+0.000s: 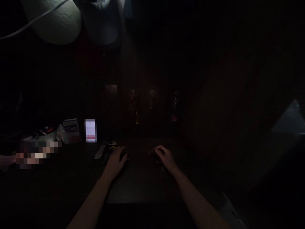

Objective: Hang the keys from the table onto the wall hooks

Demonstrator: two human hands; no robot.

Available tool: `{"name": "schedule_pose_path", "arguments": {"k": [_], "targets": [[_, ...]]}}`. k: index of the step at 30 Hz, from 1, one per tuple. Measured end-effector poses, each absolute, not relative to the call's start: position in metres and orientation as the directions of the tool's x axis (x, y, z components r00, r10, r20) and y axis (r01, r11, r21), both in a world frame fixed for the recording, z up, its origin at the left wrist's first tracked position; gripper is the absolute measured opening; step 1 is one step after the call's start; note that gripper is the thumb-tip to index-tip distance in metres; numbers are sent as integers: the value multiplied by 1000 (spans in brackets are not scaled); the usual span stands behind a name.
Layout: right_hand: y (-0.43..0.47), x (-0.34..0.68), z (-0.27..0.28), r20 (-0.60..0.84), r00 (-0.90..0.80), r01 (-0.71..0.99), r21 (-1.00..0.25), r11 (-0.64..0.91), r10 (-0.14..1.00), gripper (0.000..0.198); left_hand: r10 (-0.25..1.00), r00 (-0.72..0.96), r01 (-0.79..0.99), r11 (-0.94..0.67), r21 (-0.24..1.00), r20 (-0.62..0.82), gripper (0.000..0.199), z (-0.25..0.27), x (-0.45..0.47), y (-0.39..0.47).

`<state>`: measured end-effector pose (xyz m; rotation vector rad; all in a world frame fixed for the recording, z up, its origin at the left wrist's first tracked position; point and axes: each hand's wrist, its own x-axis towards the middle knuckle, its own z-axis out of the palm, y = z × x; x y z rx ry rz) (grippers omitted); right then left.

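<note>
Dim light covers a dark tabletop [133, 187]. My left hand [115, 162] rests on it with thumb and fingers apart, beside a thin yellow cord [116, 147] and a pale, rounded, elongated object [100, 152]. To the right, my right hand [165, 157] is closed in a pinch just above the table. Small metallic bits that look like keys [151, 152] show at its fingertips, and a thin shiny piece hangs below the palm. Their exact shape is lost in the dark.
Several hooks on the dark back panel carry keys and keychains [134, 106], one with a pink piece [174, 118]. A lit screen [90, 130] stands at left, near a box [71, 128] and clutter. Two caps [56, 24] hang above. A blurred-out patch adjoins skin at far left.
</note>
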<state>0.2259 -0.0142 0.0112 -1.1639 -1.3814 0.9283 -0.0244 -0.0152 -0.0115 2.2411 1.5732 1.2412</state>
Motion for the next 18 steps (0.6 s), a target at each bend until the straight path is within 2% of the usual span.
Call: {"name": "schedule_pose_path", "arguments": {"k": [5,10,14,18], "targets": [[-21,210,21,253,-188,251,-922,296,949,23,782,275,754,-536,380,559,40,-4,-18,-28],[-31,185,29,248,-363,195,-922,334,898,22,754,349,750,-581,317,556,38,-1,-16,-34],[-31,170,28,253,-372,124,-940,318,893,23,738,396,728,-615,303,546,24,-1,-17,-34],[-22,166,21,262,-247,88,-953,290,933,23,758,330,741,-577,344,562,18,-1,-17,-33]]}}
